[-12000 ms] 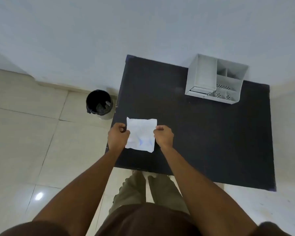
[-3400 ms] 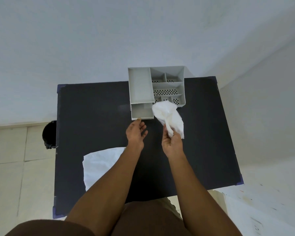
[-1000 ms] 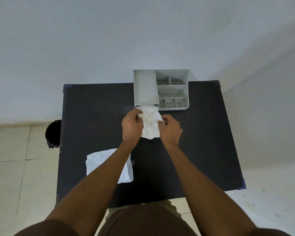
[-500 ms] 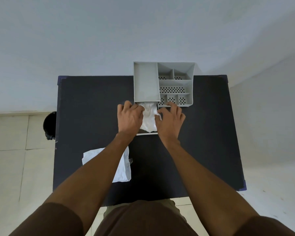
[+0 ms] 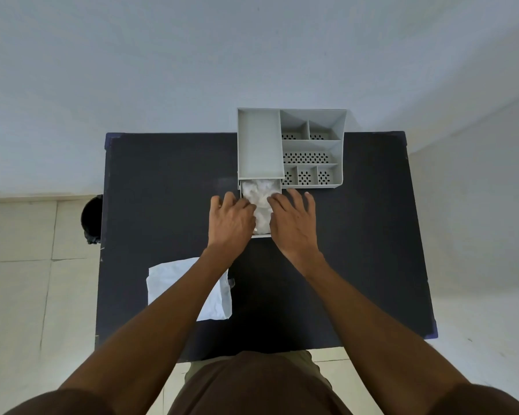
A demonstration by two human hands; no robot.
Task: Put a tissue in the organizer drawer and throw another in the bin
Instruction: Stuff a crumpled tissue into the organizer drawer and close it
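**Currently: both hands at the open drawer, tissue inside**

Nearest the camera, a brown garment [image 5: 261, 384] is filling the bottom edge of the view, and two bare forearms are reaching forward from it over a dark table [image 5: 168, 187].

On the near-left part of the table a flat white tissue [image 5: 162, 280] is lying spread out; the left forearm is crossing over its right portion and hiding that part.

Farther in, the left hand [image 5: 231, 223] is lying palm down on the left side of the pulled-out drawer [image 5: 261, 235], fingers loosely spread and curled over the drawer's left edge. The right hand [image 5: 294, 223] is lying palm down on the right side, fingers spread, fingertips reaching toward the front wall of the organizer [image 5: 261, 145]. Neither hand is pinching anything that can be seen; both are touching the crumpled tissue [image 5: 258, 190] at its sides.

That crumpled tissue is sitting inside the drawer, bunched up between the two hands and extending back to the drawer's mouth.

Beyond the hands the grey organizer is standing at the far edge of the table, against the pale wall [image 5: 162, 55]. Its perforated compartments are showing on the right.

Off the table's left edge, on the tiled floor [image 5: 18, 265], a black bin [image 5: 92, 218] is standing partly hidden by the tabletop.
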